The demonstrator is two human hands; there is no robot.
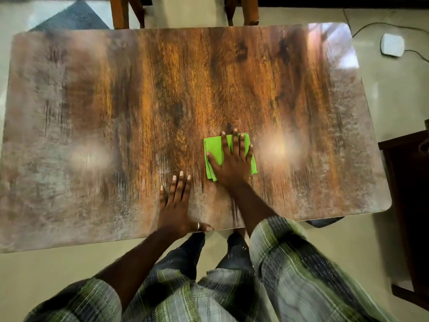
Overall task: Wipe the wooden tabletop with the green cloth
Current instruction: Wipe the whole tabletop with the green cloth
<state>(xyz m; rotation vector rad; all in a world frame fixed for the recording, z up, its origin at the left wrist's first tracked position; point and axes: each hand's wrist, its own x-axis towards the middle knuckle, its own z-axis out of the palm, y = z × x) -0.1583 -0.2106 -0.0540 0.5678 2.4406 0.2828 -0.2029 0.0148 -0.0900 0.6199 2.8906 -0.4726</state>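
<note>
Green plaid sleeves (301,263) fill the nearest part of the view.

The left hand (176,206) lies flat on the wooden surface (92,101) at its near edge. Its fingers are straight and it grasps nothing. A ring (198,226) sits on the thumb, which lies along the edge.

Just beyond and to the right, the right hand (233,163) presses flat on the folded green cloth (214,151). Its fingers are straight and spread, not curled round the cloth.

The cloth lies in the near half of the surface, slightly right of centre. Pale glare patches flank it.

Past the far edge stand wooden legs (126,12). A dark mat (74,18) lies on the floor far left. A white device (392,44) with a cable lies far right.
</note>
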